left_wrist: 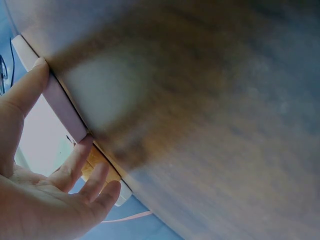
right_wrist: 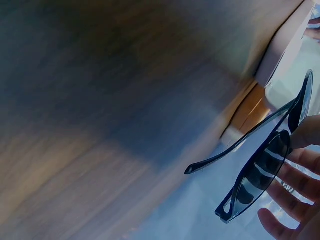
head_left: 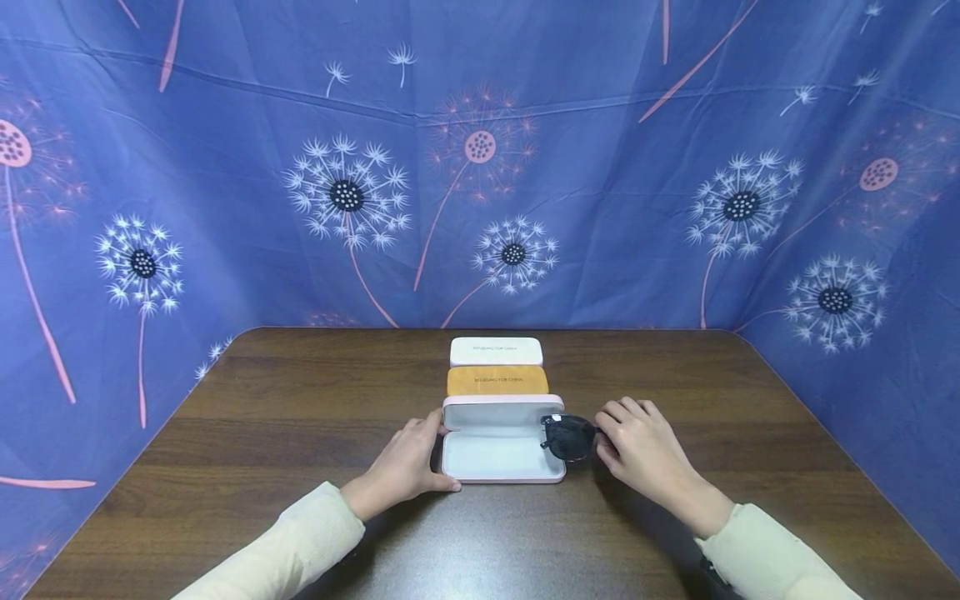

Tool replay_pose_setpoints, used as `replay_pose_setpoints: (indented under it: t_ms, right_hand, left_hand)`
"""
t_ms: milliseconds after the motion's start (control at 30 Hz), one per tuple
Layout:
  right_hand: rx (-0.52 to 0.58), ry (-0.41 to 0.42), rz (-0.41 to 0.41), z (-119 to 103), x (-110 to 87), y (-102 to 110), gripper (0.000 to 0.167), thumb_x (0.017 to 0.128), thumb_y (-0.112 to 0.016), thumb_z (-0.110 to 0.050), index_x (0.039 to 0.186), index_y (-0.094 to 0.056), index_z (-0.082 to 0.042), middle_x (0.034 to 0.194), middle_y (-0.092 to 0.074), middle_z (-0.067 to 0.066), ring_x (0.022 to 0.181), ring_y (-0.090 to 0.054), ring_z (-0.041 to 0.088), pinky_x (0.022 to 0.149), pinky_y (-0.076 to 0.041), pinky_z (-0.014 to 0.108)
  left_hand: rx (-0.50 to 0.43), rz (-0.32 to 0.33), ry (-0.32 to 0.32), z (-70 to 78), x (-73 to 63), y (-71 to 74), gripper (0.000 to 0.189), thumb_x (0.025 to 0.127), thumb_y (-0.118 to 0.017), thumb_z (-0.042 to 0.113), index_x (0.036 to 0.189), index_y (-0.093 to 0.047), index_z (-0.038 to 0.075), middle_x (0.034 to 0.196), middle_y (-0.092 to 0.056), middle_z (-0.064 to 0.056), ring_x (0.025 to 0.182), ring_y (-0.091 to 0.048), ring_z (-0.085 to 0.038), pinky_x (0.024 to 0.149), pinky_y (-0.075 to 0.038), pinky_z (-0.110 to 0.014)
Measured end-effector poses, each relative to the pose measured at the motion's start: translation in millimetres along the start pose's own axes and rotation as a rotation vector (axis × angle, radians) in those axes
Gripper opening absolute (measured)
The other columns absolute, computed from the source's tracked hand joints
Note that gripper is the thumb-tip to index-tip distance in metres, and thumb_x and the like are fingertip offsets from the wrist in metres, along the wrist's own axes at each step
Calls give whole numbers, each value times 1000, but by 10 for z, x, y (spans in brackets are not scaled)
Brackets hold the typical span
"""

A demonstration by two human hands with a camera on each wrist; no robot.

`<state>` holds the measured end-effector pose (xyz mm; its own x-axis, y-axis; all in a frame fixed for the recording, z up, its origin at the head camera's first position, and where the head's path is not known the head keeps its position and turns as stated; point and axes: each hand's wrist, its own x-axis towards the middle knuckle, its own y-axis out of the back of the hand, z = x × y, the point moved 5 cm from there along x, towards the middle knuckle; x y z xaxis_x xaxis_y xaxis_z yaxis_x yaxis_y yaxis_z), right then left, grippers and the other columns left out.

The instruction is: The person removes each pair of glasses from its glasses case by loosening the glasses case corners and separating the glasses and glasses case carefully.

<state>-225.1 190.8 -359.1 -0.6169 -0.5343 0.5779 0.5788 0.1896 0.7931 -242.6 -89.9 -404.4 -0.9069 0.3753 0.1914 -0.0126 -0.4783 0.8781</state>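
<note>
Right grip (head_left: 643,443) pinches sunglasses (head_left: 570,439), likely light, stiff, scratch-prone, best held by frame; left grip (head_left: 401,462) spans open case (head_left: 487,457) end, thumb and fingers touching.

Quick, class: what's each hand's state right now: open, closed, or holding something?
Left hand: holding the open glasses case by one end.
Right hand: holding the dark sunglasses.

White case (head_left: 496,357) lettering (head_left: 495,348): illegibly small | right hand (right_wrist: 300,182): cut off, right wrist edge | wrist-view tabletop (left_wrist: 225,125): blurred
</note>
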Motion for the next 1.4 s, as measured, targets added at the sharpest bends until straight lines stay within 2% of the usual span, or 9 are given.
replay_pose_setpoints:
  t_ms: [500, 1000, 1400]
  right_hand:
    - [-1, -1, 9, 358, -132, -56, 10, 67, -64, -10, 76, -62, -9, 76, -60, 1, 74, -54, 21, 66, -42, 40]
    - [-38, -64, -88, 561, -95, -215, 11, 70, -68, -11, 78, -62, -7, 81, -62, 5, 77, -55, 23, 70, -44, 44]
    - [-39, -109, -123, 722, -27, -372, 12, 69, -68, -10, 80, -63, -6, 81, -62, 6, 77, -55, 26, 69, -43, 45]
  left_hand:
    - [-6, 2, 3, -2, 13, -6, 94, 51, -87, 36, 126, -42, 2, 107, -64, -6, 101, -55, -28, 86, -44, -47]
    - [-13, -13, 5, -9, 1, -10, 94, 53, -87, 37, 128, -41, 3, 108, -64, -7, 104, -54, -29, 89, -44, -48]
    - [-17, -7, -11, -15, 3, -7, 94, 53, -86, 37, 127, -41, 3, 108, -64, -7, 104, -54, -29, 88, -44, -47]
